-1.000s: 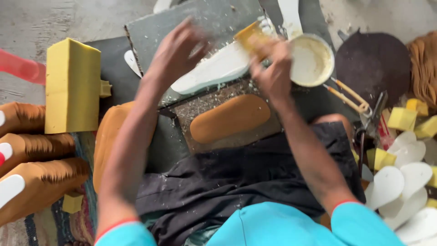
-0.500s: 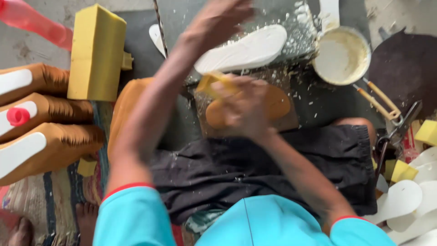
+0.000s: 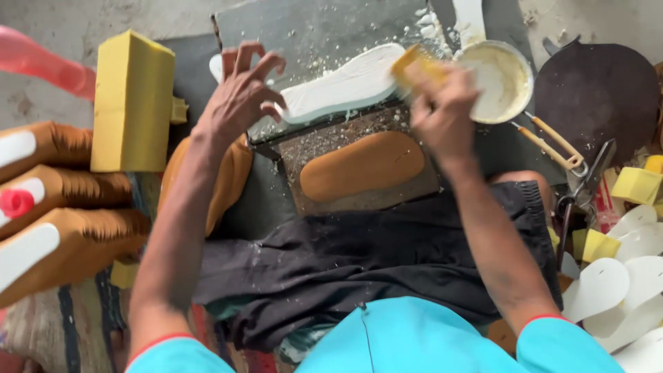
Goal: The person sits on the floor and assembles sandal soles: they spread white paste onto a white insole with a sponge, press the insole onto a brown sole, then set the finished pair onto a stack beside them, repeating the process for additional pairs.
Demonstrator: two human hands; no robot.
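Observation:
My right hand (image 3: 442,114) grips a small yellow sponge (image 3: 418,67) and presses it on the right end of a white sole-shaped piece (image 3: 342,88) lying on a dark slab (image 3: 311,31). My left hand (image 3: 238,97) rests with spread fingers on the left end of that white piece, holding it down. Just below, a tan sole-shaped piece (image 3: 362,166) lies on a speckled board (image 3: 331,141). A round bowl of cream-coloured paste (image 3: 501,79) sits right of my right hand.
A tall yellow foam block (image 3: 131,100) stands at the left, beside stacked tan soles (image 3: 62,207). White cut-out soles (image 3: 621,283), yellow sponge bits (image 3: 635,185), scissors (image 3: 583,183) and a wooden-handled tool (image 3: 552,141) lie at the right. A dark cloth (image 3: 387,255) covers my lap.
My right hand moved from over the tan piece up to the right end of the white piece with the sponge. My left hand settled on the white piece's left end.

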